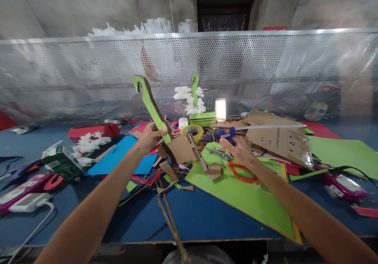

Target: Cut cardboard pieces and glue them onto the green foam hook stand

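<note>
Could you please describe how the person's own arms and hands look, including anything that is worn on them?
The left hand and right hand wear no gloves. The left forearm and right forearm are bare, with no sleeve in view. I see no watch or bracelet; small rings cannot be ruled out.

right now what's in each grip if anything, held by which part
Left grip: green hook, near its lower end. Right grip: glue gun, by its mostly hidden handle.
</note>
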Tool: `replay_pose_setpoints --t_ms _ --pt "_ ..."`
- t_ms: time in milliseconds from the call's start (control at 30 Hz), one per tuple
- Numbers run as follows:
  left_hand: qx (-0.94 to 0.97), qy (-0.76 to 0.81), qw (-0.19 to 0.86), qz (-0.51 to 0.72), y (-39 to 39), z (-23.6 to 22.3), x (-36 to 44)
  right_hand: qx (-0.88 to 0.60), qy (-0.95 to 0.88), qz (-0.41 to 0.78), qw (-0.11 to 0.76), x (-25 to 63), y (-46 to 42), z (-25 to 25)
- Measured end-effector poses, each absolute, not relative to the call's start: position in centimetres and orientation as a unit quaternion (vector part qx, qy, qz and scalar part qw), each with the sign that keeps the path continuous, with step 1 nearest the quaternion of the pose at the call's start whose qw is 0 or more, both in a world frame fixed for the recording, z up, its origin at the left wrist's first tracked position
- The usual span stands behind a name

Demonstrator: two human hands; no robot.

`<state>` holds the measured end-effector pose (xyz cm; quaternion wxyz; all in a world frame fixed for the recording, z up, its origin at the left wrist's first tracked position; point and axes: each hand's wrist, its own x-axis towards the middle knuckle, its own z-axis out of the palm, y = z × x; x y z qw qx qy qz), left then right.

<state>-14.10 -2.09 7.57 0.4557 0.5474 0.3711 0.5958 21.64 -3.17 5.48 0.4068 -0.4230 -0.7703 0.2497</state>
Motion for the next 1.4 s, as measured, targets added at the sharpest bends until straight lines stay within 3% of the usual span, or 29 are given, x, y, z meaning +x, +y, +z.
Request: replay_pose_setpoints --t_ms 633,1400 --pt "0.521 0.359 0.469 0.617 -2.2 8.1 -14.0 -0.413 -0.789 0.248 0.380 21.9 -2.8 5.3" --pt "0.573 0.381 0.464 0.558 -1.3 6.7 -14.3 -0.406 -0.754 0.276 0.436 21.4 -3.5 5.5"
